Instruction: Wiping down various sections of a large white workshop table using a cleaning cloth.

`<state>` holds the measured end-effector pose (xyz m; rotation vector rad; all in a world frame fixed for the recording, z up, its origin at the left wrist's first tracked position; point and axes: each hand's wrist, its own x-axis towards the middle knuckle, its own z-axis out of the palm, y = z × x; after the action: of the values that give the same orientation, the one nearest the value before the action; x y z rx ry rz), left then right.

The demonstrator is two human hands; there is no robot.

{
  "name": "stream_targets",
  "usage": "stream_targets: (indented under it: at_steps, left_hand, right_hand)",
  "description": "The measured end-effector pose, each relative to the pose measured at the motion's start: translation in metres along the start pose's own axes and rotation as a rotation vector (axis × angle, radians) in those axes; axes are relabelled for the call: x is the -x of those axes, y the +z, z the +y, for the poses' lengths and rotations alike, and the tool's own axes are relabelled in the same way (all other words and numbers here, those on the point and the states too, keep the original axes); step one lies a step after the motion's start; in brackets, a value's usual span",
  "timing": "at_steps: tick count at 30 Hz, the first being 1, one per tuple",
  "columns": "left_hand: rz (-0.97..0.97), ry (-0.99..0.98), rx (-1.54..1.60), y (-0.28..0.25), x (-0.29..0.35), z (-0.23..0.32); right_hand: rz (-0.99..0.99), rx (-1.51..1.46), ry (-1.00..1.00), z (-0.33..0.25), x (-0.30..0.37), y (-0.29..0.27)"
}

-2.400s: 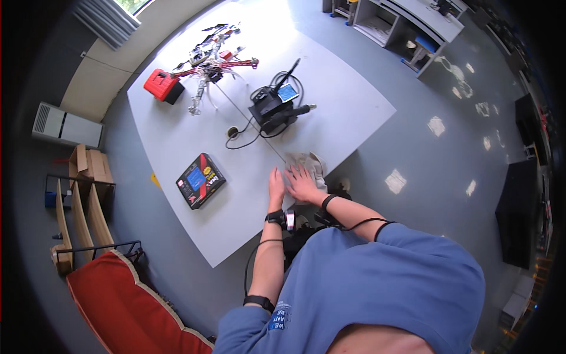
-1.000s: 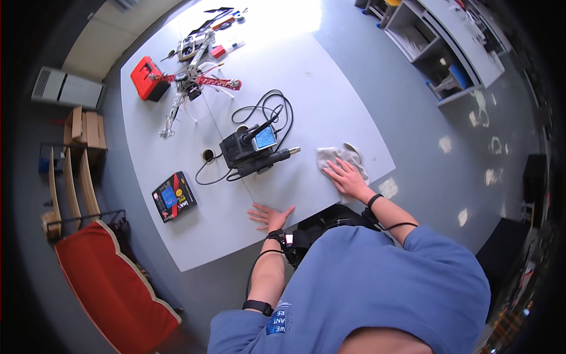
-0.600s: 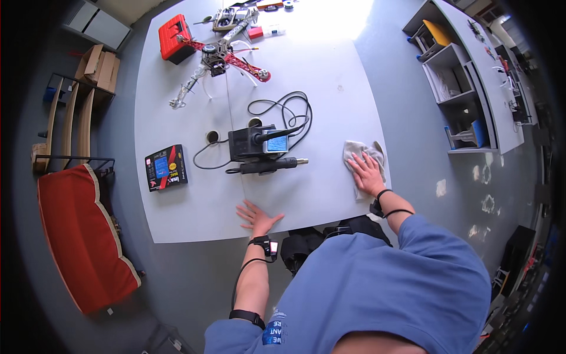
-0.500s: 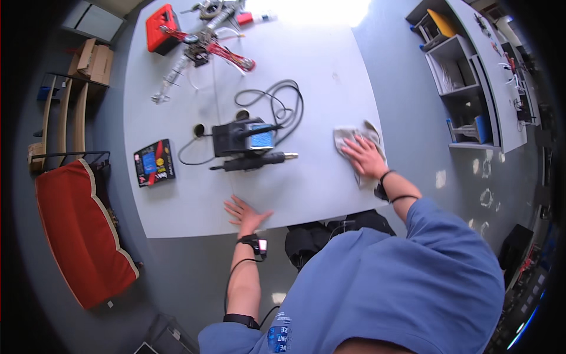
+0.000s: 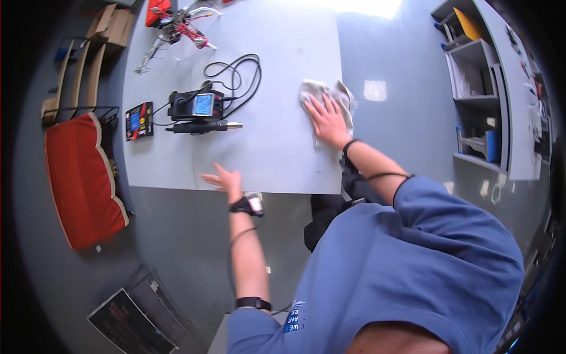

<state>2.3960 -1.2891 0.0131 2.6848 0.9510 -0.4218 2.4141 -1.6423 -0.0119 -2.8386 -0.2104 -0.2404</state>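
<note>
My right hand (image 5: pixel 329 124) lies flat with fingers spread on a light grey cloth (image 5: pixel 312 91) at the table's right edge. The cloth is crumpled, and part of it reaches past the edge. My left hand (image 5: pixel 225 179) is at the table's front edge, fingers stretched out and thumb apart, with nothing in it; whether it touches the surface I cannot tell. Between and beyond my hands, on the white table (image 5: pixel 277 159), stands a black soldering or hot-air station (image 5: pixel 180 106) with a blue screen. A black hot-air gun (image 5: pixel 203 127) with a metal nozzle lies along its front.
Black cable (image 5: pixel 258 74) loops beside the station. A black and red box (image 5: pixel 140 122) lies at the table's left. Farther back sit a drone frame (image 5: pixel 175 28) with red and white arms and a red case (image 5: pixel 154 13). Grey shelving (image 5: pixel 474 97) stands to the right, a red-covered piece (image 5: pixel 82 177) to the left.
The view has shifted, and my body now leans farther right along the table. My right hand remains on the cloth, now overlapping the right edge. My left hand has turned, its fingers pointing left.
</note>
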Motion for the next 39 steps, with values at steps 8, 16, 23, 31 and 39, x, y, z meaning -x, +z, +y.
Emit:
stream_targets:
  at_steps: [8, 16, 23, 31, 39]
  left_hand:
    - [0.232, -0.200, 0.205, 0.101, 0.137, 0.086]
    - [0.442, -0.226, 0.066, 0.107, 0.145, 0.112]
    - [0.442, -0.258, 0.037, 0.099, 0.146, 0.110]
    - [0.434, -0.290, 0.085, 0.103, 0.145, 0.109]
    - [0.498, -0.312, 0.021, 0.109, 0.148, 0.103]
  right_hand:
    - [-0.333, -0.245, -0.535, -0.027, 0.056, -0.017]
    - [-0.352, 0.041, -0.426, 0.059, -0.092, -0.013]
    - [-0.159, 0.119, -0.180, 0.109, -0.209, 0.024]
    - [-0.111, 0.159, -0.003, 0.103, -0.256, 0.046]
    - [-0.357, -0.089, -0.618, -0.017, -0.144, 0.040]
